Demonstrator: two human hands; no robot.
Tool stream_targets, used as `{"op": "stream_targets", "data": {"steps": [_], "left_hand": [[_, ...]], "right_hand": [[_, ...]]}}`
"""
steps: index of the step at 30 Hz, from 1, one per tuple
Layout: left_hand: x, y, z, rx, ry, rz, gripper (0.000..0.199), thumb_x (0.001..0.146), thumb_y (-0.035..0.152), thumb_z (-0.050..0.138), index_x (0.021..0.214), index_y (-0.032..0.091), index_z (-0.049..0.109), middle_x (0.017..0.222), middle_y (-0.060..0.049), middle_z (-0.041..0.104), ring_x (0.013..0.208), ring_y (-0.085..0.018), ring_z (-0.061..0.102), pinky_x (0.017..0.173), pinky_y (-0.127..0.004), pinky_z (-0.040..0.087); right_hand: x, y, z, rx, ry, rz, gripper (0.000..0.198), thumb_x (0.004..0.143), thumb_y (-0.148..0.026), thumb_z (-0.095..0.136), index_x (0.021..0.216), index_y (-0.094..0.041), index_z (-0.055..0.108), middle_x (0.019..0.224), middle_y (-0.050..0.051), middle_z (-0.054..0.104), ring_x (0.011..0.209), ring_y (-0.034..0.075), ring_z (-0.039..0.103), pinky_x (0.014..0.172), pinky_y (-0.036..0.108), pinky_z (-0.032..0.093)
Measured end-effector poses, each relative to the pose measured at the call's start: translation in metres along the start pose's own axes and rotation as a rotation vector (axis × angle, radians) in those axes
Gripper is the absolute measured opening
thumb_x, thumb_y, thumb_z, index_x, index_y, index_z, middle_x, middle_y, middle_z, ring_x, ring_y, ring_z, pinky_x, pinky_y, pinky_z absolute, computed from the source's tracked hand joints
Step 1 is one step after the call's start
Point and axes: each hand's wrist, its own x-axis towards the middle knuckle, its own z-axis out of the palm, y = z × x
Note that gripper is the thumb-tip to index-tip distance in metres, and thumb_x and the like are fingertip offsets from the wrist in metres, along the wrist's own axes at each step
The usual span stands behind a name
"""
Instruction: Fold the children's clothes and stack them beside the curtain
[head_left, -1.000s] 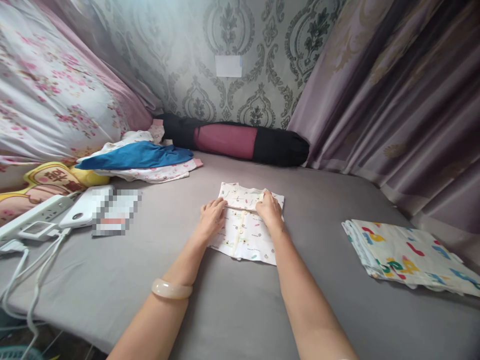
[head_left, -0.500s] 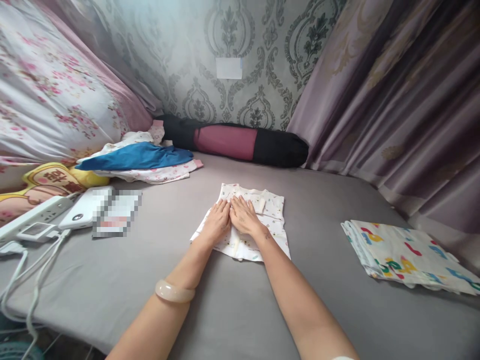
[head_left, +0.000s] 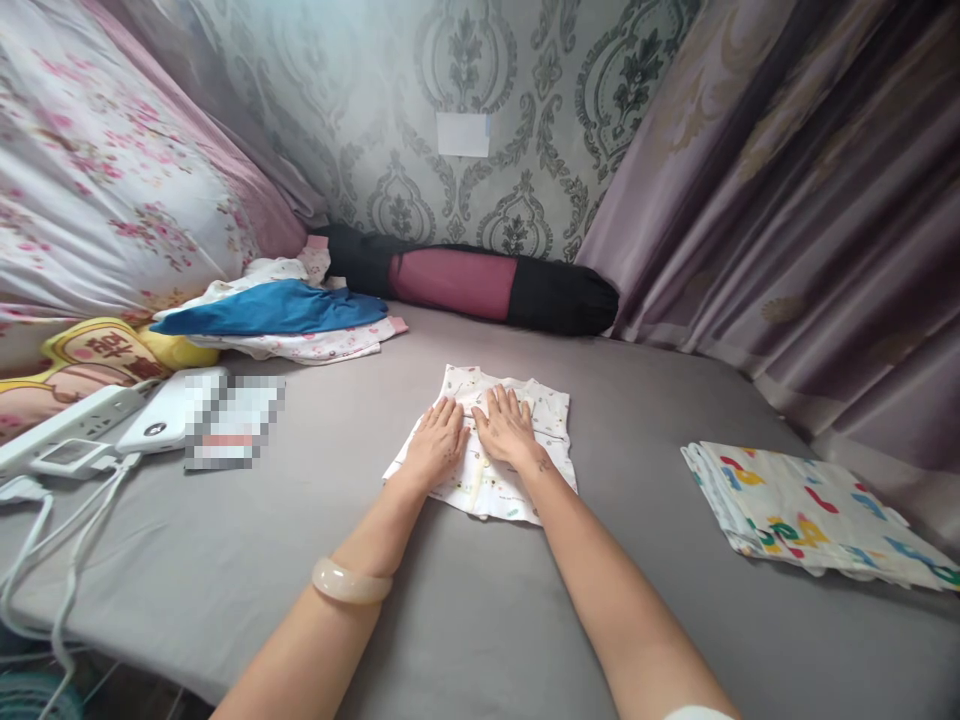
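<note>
A small white printed baby shirt (head_left: 495, 495) lies spread on the grey sheet (head_left: 330, 400), its middle partly covered by my hands. My left hand (head_left: 437, 440) rests flat on the shirt's left half, fingers stretched out. On the upper right half lies my right hand (head_left: 506, 425), also flat with its fingers extended. A strip of the shirt shows between the two hands. A pale bangle (head_left: 351, 582) circles my left forearm.
At the back left are piled clothes with a blue garment (head_left: 277, 308). A black and maroon roll (head_left: 454, 285) lies along the wall. A folded patterned cloth (head_left: 817, 515) is at right. On the left sit a power strip (head_left: 75, 425), a white device (head_left: 161, 420) and cables.
My right hand has slid to the right across the shirt, widening the gap between my hands. My left hand stays almost where it was.
</note>
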Motion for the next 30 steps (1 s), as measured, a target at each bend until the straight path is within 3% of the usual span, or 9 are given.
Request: {"op": "stream_targets", "data": {"steps": [6,9,12,14,16,23,30], "left_hand": [[-0.001,0.002,-0.001,-0.034,0.019,0.011,0.048,0.097,0.032,0.037,0.139,0.010,0.047,0.149,-0.022,0.044,0.144,-0.032,0.032,0.117,-0.052,0.026],[-0.001,0.004,0.000,0.033,0.013,0.009,0.048,0.099,0.032,0.034,0.140,0.009,0.045,0.150,-0.021,0.042,0.145,-0.031,0.031,0.117,-0.051,0.028],[-0.001,0.004,0.000,0.117,-0.006,0.007,0.050,0.100,0.032,0.031,0.143,0.009,0.042,0.152,-0.019,0.041,0.145,-0.029,0.031,0.118,-0.049,0.028],[-0.001,0.002,0.000,0.140,-0.018,0.026,0.053,0.099,0.030,0.032,0.146,0.007,0.038,0.153,-0.020,0.038,0.145,-0.030,0.030,0.118,-0.047,0.028],[-0.001,0.001,0.000,0.151,-0.022,0.059,0.056,0.096,0.028,0.035,0.148,0.005,0.034,0.155,-0.021,0.035,0.145,-0.030,0.030,0.118,-0.047,0.028],[0.000,0.003,0.000,0.169,-0.003,0.058,0.053,0.095,0.024,0.036,0.145,0.004,0.041,0.150,-0.022,0.042,0.145,-0.030,0.032,0.116,-0.047,0.030],[-0.002,0.007,-0.006,0.109,-0.001,0.005,0.046,0.099,0.029,0.033,0.137,0.009,0.048,0.150,-0.017,0.045,0.143,-0.029,0.035,0.117,-0.046,0.031]], "right_hand": [[0.004,0.007,-0.008,-0.064,0.016,0.093,0.073,0.101,-0.048,0.024,0.154,0.000,0.016,0.162,0.018,0.013,0.150,0.029,0.009,0.120,0.046,0.006],[0.008,0.001,-0.018,-0.085,0.005,0.101,0.070,0.101,-0.044,0.024,0.151,0.005,0.023,0.161,0.021,0.017,0.150,0.030,0.012,0.120,0.044,0.007],[0.012,-0.013,-0.024,-0.005,0.022,-0.108,0.064,0.101,-0.041,0.020,0.151,-0.003,0.031,0.162,0.015,0.018,0.150,0.024,0.011,0.121,0.041,0.002],[0.016,-0.023,-0.022,0.116,-0.069,-0.285,0.064,0.101,-0.043,0.014,0.153,-0.009,0.031,0.162,0.009,0.021,0.150,0.019,0.012,0.122,0.037,0.003],[0.022,-0.031,-0.017,0.212,-0.186,-0.351,0.067,0.101,-0.046,0.010,0.153,-0.009,0.029,0.161,0.008,0.023,0.150,0.017,0.016,0.122,0.035,0.007],[0.048,-0.044,-0.009,0.206,-0.258,-0.242,0.069,0.100,-0.049,0.009,0.156,-0.010,0.022,0.164,0.006,0.011,0.151,0.018,0.007,0.122,0.037,0.003],[0.074,-0.044,-0.007,0.069,-0.201,-0.210,0.064,0.101,-0.042,0.008,0.157,-0.013,0.019,0.164,0.004,0.011,0.151,0.020,0.006,0.122,0.040,0.003]]}}
